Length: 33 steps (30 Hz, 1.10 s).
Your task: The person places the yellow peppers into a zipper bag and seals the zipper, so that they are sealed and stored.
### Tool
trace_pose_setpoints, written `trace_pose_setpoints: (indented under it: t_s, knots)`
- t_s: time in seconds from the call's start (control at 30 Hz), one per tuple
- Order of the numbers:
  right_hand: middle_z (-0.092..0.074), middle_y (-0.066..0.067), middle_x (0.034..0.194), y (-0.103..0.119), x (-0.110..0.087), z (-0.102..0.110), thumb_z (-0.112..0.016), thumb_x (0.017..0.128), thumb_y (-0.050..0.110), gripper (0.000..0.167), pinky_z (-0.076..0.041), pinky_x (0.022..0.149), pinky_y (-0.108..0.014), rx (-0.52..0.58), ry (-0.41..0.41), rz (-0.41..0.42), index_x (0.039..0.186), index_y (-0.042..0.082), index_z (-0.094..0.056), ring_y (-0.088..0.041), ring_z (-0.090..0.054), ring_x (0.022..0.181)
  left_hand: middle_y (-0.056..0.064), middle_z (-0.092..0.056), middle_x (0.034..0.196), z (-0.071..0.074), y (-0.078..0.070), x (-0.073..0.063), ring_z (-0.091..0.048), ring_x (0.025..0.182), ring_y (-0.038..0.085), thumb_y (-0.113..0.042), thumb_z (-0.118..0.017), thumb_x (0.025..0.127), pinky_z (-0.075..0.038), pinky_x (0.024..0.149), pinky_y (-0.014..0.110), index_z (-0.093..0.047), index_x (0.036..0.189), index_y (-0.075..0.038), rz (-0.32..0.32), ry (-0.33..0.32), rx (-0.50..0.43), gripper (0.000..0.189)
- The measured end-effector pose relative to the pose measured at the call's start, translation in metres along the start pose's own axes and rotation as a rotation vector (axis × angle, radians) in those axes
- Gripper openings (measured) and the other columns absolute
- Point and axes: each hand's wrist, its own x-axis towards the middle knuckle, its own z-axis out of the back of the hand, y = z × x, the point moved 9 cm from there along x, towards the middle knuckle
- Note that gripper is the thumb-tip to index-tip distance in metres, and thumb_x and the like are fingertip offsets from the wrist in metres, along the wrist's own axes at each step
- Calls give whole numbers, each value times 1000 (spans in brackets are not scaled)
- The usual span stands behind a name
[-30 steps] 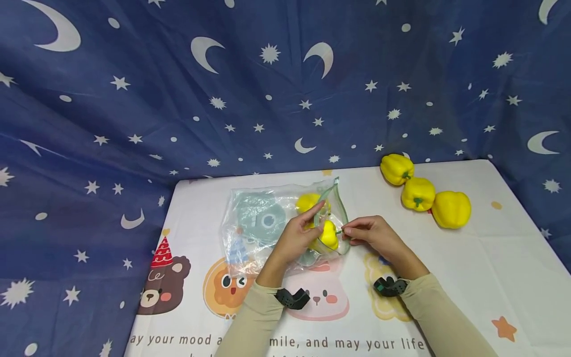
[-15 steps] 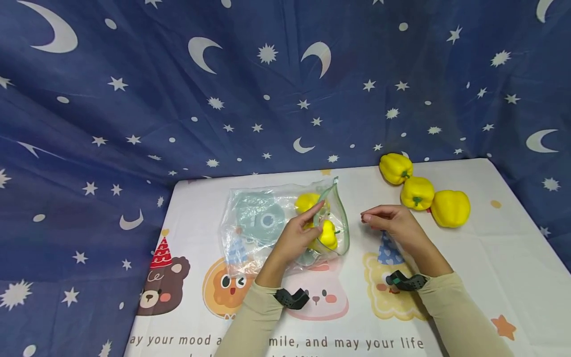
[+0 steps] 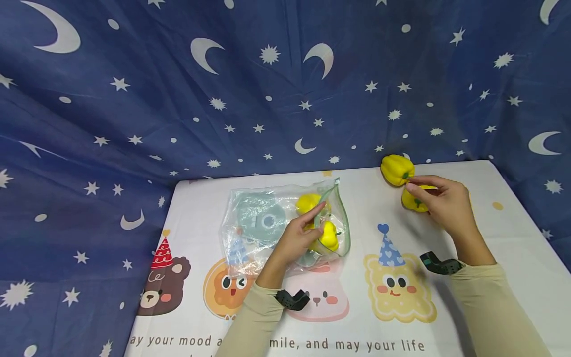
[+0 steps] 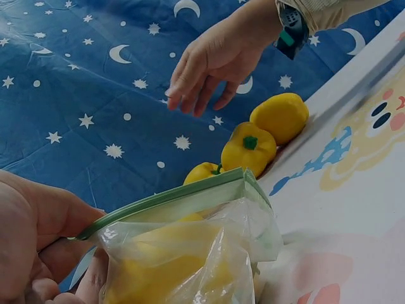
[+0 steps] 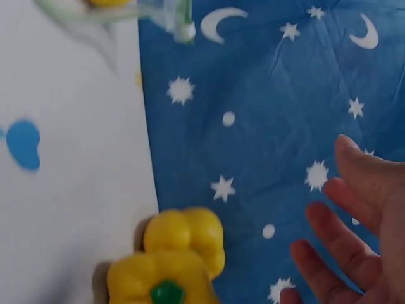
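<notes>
A clear zip bag (image 3: pixel 243 248) with a green-edged mouth lies on the tablecloth, yellow bell peppers (image 3: pixel 329 236) inside near its opening. My left hand (image 3: pixel 294 240) holds the mouth, with the green rim (image 4: pixel 171 197) between thumb and fingers in the left wrist view. Above the loose yellow bell peppers at the back right is my right hand (image 3: pixel 448 206), its fingers loosely spread and holding nothing. One loose pepper (image 3: pixel 397 170) shows fully in the head view; a second (image 3: pixel 415 199) is partly covered by the hand, which hides the third pepper (image 4: pixel 280 118).
The white tablecloth (image 3: pixel 504 267) carries printed cartoon figures and lettering. A dark blue cloth (image 3: pixel 250 84) with moons and stars hangs along the back and left of the table. The loose peppers sit near the table's back edge.
My right hand has moved away from the bag's mouth, rightward and back to above the loose peppers. The left hand and the bag stay where they were.
</notes>
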Motion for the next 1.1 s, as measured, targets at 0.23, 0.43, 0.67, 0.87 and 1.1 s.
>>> trace_pose_setpoints:
  t_s: [0.23, 0.43, 0.67, 0.87, 1.1]
  knots:
    - [-62, -24, 138, -20, 11, 12, -71, 92, 51, 59, -40, 105, -65, -254, -26, -9, 132, 7, -69, -45, -53, 129, -3, -40, 162, 0, -1, 0, -36, 150, 20, -9, -62, 97, -34, 121, 40, -49, 153, -28, -19, -2, 17, 61]
    - [-57, -31, 140, -42, 14, 3, -72, 92, 50, 62, -32, 95, -77, -452, 13, -12, 136, 6, -64, -56, -45, 128, -4, -41, 162, -2, 1, 0, -62, 122, 14, -9, -60, 97, -57, 87, 23, -48, 153, -31, -9, 10, 30, 61]
    - [-60, -30, 136, -55, 12, -1, -76, 89, 48, 65, -25, 94, -83, -533, 8, -71, 135, 5, -64, -56, -44, 123, 2, -52, 153, -6, -1, -4, -32, 46, 7, -10, -57, 99, -32, 44, 17, -47, 153, -34, -35, 56, 48, 60]
    - [-61, -35, 130, -67, 11, -2, -75, 90, 50, 68, -31, 94, -78, -568, -5, -130, 140, 6, -60, -57, -45, 119, -1, -54, 151, -5, -1, -4, -32, 47, 8, -8, -57, 99, -30, 44, 18, -47, 154, -32, -58, 60, 66, 61]
    - [-63, -32, 129, -69, 12, -4, -80, 88, 43, 63, -27, 100, -78, -546, -45, -109, 136, 6, -63, -55, -46, 120, -2, -54, 151, -4, 1, -4, -32, 47, 8, -8, -57, 100, -30, 44, 18, -47, 153, -36, -49, 63, 46, 61]
